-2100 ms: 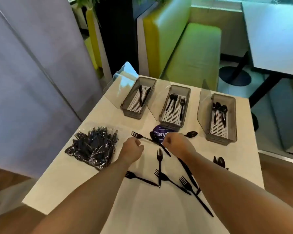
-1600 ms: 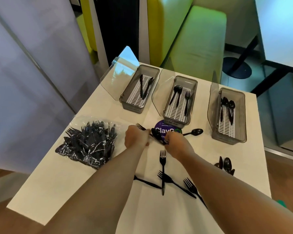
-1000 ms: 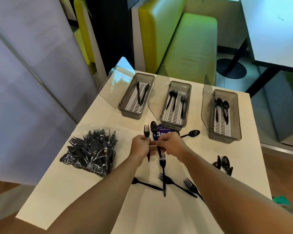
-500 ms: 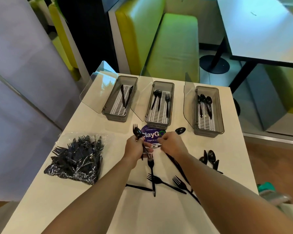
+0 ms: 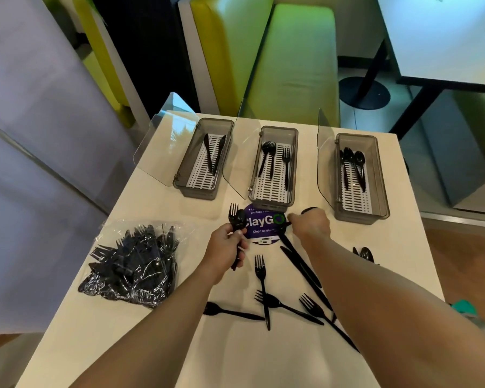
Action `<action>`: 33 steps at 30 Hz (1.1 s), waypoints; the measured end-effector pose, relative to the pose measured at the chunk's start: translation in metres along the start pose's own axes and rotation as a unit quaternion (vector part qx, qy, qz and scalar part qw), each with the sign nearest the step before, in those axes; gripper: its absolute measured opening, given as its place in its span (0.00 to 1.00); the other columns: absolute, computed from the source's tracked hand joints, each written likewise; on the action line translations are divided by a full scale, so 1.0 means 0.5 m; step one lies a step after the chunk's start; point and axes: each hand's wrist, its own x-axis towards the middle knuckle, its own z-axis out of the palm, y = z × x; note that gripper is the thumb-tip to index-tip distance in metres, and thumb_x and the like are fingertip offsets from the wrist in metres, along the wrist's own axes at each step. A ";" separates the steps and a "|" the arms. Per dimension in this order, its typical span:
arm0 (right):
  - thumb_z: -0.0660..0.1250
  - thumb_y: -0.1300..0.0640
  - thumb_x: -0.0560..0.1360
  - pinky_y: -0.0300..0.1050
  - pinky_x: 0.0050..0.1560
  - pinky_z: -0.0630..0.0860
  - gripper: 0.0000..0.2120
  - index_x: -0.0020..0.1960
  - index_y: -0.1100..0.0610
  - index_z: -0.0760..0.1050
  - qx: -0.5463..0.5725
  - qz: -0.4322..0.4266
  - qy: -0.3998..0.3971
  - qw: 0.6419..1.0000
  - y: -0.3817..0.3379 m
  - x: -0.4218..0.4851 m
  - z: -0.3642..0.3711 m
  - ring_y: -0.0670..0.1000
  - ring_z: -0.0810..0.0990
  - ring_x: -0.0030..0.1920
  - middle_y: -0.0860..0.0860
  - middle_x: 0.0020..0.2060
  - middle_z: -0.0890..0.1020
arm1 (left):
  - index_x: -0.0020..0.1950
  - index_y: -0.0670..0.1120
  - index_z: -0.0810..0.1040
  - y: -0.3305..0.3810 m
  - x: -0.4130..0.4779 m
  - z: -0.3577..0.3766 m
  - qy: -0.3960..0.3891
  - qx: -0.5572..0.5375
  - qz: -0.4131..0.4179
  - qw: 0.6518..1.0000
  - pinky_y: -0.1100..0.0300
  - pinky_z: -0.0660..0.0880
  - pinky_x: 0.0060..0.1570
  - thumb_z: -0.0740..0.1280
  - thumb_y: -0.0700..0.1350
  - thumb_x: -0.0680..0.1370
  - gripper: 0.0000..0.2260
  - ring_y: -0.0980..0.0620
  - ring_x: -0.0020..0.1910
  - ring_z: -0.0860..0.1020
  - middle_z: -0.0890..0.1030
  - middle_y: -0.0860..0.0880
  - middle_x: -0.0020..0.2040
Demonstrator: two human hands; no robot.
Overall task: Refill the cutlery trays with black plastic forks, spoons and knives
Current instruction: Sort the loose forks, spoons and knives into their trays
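Three grey cutlery trays stand open at the far edge of the table. The left tray (image 5: 181, 184) holds two knives, the middle tray (image 5: 294, 163) forks, the right tray (image 5: 381, 189) spoons. My left hand (image 5: 226, 249) grips a black fork (image 5: 233, 212) and a spoon (image 5: 239, 221) together, upright, left of a purple round sticker (image 5: 263, 223). My right hand (image 5: 311, 225) lies just right of the sticker, fingers curled down over a loose spoon (image 5: 309, 210) whose bowl sticks out beyond the knuckles. Loose forks (image 5: 260, 271) and knives (image 5: 300, 261) lie between my forearms.
A clear plastic bag of black forks (image 5: 132, 261) lies at the table's left side. Two more spoons (image 5: 366, 253) rest near the right edge, partly behind my right arm. Each tray's clear lid stands open on its left. A green bench stands beyond the table.
My left hand has taken the fork and spoon and holds them up. My right hand has moved right, from the sticker to the loose spoon in front of the right tray.
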 end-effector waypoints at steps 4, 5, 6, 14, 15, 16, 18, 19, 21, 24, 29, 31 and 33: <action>0.72 0.58 0.71 0.51 0.48 0.82 0.13 0.51 0.64 0.78 0.124 0.074 -0.021 0.989 -0.006 0.010 0.006 0.59 0.84 0.45 0.57 0.42 0.84 | 0.54 0.44 0.76 -0.001 -0.001 -0.011 -0.014 -0.009 -0.011 1.000 0.58 0.71 0.27 0.57 0.39 0.85 0.08 0.52 0.27 0.71 0.77 0.47 0.36; 0.71 0.59 0.71 0.50 0.45 0.82 0.11 0.50 0.64 0.78 0.164 0.084 -0.024 0.983 -0.007 0.012 0.002 0.58 0.84 0.41 0.57 0.38 0.84 | 0.54 0.44 0.76 -0.002 0.000 -0.011 -0.018 -0.011 -0.016 1.000 0.58 0.71 0.27 0.57 0.38 0.85 0.08 0.52 0.27 0.71 0.77 0.46 0.37; 0.70 0.61 0.72 0.47 0.40 0.80 0.07 0.49 0.63 0.78 0.196 0.086 -0.028 0.976 -0.010 0.007 -0.005 0.56 0.82 0.36 0.56 0.34 0.83 | 0.54 0.44 0.76 -0.002 -0.001 -0.010 -0.021 -0.014 -0.020 0.999 0.58 0.71 0.27 0.58 0.38 0.85 0.08 0.52 0.27 0.72 0.77 0.46 0.38; 0.65 0.53 0.82 0.37 0.23 0.56 0.13 0.41 0.58 0.75 0.161 0.039 -0.199 0.966 0.010 -0.077 -0.076 0.46 0.62 0.22 0.51 0.26 0.72 | 0.53 0.44 0.73 0.008 -0.022 0.033 -0.035 -0.050 -0.061 0.996 0.58 0.69 0.27 0.55 0.35 0.82 0.08 0.52 0.27 0.69 0.73 0.47 0.34; 0.64 0.52 0.82 0.37 0.22 0.56 0.14 0.42 0.58 0.76 0.123 0.015 -0.230 0.965 0.018 -0.090 -0.079 0.46 0.63 0.22 0.51 0.26 0.72 | 0.52 0.44 0.73 0.008 -0.025 0.042 -0.036 -0.049 -0.062 0.996 0.59 0.68 0.27 0.55 0.35 0.82 0.08 0.53 0.26 0.67 0.71 0.48 0.33; 0.64 0.51 0.82 0.37 0.21 0.56 0.14 0.43 0.59 0.78 0.091 -0.011 -0.259 0.962 0.026 -0.102 -0.078 0.46 0.63 0.22 0.51 0.26 0.73 | 0.51 0.44 0.72 0.007 -0.025 0.049 -0.039 -0.053 -0.065 0.996 0.60 0.67 0.26 0.56 0.36 0.82 0.07 0.53 0.25 0.65 0.70 0.49 0.32; 0.61 0.52 0.84 0.37 0.21 0.56 0.14 0.47 0.59 0.79 0.055 -0.060 -0.307 0.948 0.046 -0.126 -0.083 0.46 0.65 0.23 0.50 0.28 0.74 | 0.49 0.45 0.71 0.007 -0.035 0.072 -0.049 -0.070 -0.071 0.994 0.61 0.64 0.25 0.58 0.38 0.83 0.05 0.54 0.25 0.62 0.67 0.50 0.30; 0.60 0.53 0.84 0.37 0.21 0.56 0.13 0.48 0.59 0.79 0.047 -0.076 -0.328 0.941 0.053 -0.135 -0.083 0.46 0.66 0.23 0.51 0.28 0.75 | 0.48 0.45 0.71 0.008 -0.040 0.081 -0.056 -0.078 -0.072 0.993 0.61 0.63 0.25 0.60 0.41 0.83 0.05 0.54 0.24 0.62 0.66 0.51 0.29; 0.60 0.54 0.84 0.37 0.21 0.57 0.12 0.49 0.60 0.78 0.025 -0.105 -0.357 0.928 0.066 -0.152 -0.088 0.47 0.67 0.24 0.51 0.29 0.76 | 0.48 0.45 0.74 0.008 -0.051 0.098 -0.070 -0.071 -0.062 0.993 0.61 0.63 0.24 0.64 0.47 0.83 0.08 0.55 0.23 0.62 0.66 0.52 0.27; 0.61 0.56 0.84 0.37 0.22 0.59 0.13 0.54 0.64 0.79 -0.021 -0.151 -0.371 0.916 0.081 -0.164 -0.098 0.47 0.67 0.24 0.52 0.29 0.75 | 0.49 0.43 0.77 0.001 -0.066 0.110 -0.098 -0.002 -0.029 0.995 0.61 0.65 0.24 0.68 0.50 0.81 0.11 0.55 0.25 0.66 0.70 0.51 0.29; 0.66 0.54 0.82 0.38 0.25 0.61 0.11 0.50 0.61 0.82 -0.044 -0.182 -0.388 0.902 0.098 -0.164 -0.120 0.47 0.66 0.26 0.53 0.30 0.77 | 0.46 0.44 0.78 -0.012 -0.078 0.110 -0.103 0.015 -0.032 0.994 0.62 0.63 0.25 0.70 0.45 0.80 0.06 0.56 0.25 0.66 0.72 0.51 0.31; 0.70 0.53 0.79 0.38 0.25 0.66 0.09 0.43 0.57 0.82 -0.052 -0.201 -0.347 0.915 0.098 -0.155 -0.123 0.47 0.70 0.26 0.53 0.31 0.80 | 0.45 0.44 0.79 -0.015 -0.076 0.107 -0.072 0.005 -0.020 0.997 0.61 0.63 0.24 0.69 0.44 0.81 0.06 0.56 0.25 0.64 0.72 0.51 0.31; 0.73 0.54 0.77 0.43 0.36 0.79 0.07 0.43 0.57 0.83 -0.098 -0.243 -0.250 0.932 0.101 -0.136 -0.122 0.48 0.78 0.34 0.52 0.36 0.84 | 0.45 0.43 0.79 -0.018 -0.075 0.100 -0.045 0.005 -0.012 0.999 0.62 0.61 0.23 0.68 0.45 0.81 0.07 0.56 0.25 0.63 0.71 0.51 0.30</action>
